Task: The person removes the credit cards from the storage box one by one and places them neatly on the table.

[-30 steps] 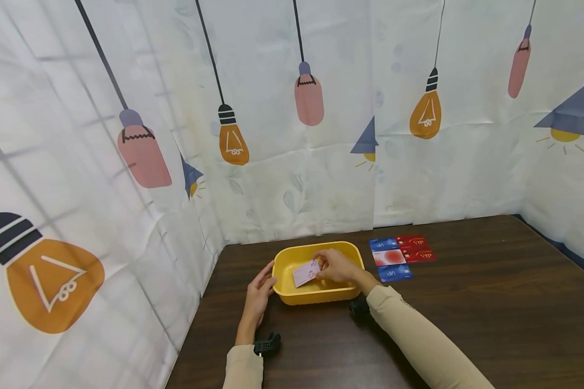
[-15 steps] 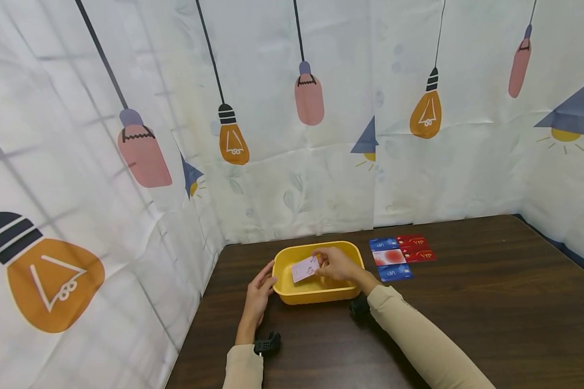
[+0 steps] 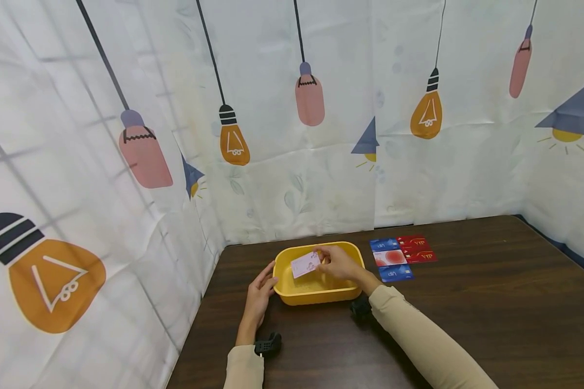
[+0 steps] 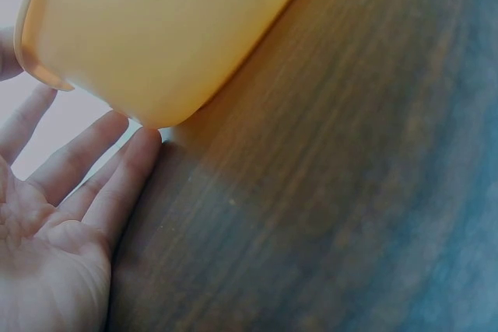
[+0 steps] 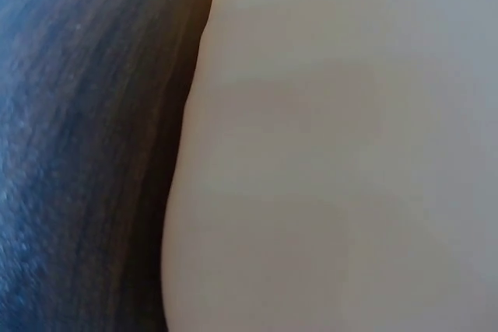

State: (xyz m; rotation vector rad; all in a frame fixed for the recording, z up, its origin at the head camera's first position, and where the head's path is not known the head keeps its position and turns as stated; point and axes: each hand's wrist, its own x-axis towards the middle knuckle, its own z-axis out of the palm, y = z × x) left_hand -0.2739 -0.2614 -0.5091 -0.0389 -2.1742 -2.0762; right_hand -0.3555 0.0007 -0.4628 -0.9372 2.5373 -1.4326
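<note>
A yellow plastic basin (image 3: 316, 297) stands on the dark wooden table, its wall (image 4: 179, 36) also showing in the left wrist view. My left hand (image 3: 259, 296) is at its left end; in the left wrist view the fingers (image 4: 124, 184) are fairly straight, their tips against the outer wall. Over the basin my right hand (image 3: 338, 263) pinches a pale pink card (image 3: 305, 265) by its right edge, the card tilted toward the camera. What lies under this hand in the basin is hidden. The right wrist view shows only a blurred pale surface and some table.
Right of the basin, flat on the table (image 3: 491, 292), lie several cards: blue ones (image 3: 396, 273), a red-and-white one (image 3: 388, 257) and red ones (image 3: 417, 249). A fabric curtain (image 3: 302, 189) printed with lamps stands behind the table and at its left side.
The pink card has turned slightly and risen a little in my right hand's fingers. My left hand and the basin have stayed where they were.
</note>
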